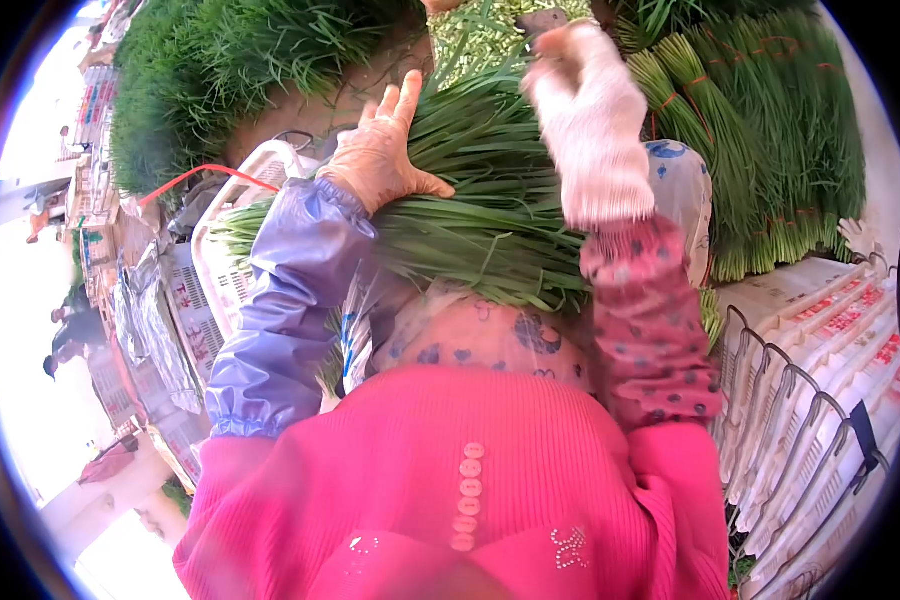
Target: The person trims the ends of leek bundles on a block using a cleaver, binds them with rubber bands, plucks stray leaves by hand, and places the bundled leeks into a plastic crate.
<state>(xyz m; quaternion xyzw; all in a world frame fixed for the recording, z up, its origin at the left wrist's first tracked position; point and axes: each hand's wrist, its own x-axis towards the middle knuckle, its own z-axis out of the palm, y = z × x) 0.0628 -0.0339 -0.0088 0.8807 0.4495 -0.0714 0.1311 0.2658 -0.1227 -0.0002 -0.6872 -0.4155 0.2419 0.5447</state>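
Note:
Long green leaves, like garlic chives, lie in a thick bunch across my lap, over a clear apron with blue prints. My left hand, in a thin yellowish glove, rests on the left part of the bunch with thumb and fingers spread. Over the right part is my right hand in a white knitted glove, its fingers curled. A small dark, blade-like piece shows at the right fingertips; I cannot tell exactly what it is.
Pale cut stem bits lie ahead. Loose greens are heaped at the far left, and tied bundles stand at the right. A white basket sits by my left arm. White crates with wire handles are on my right.

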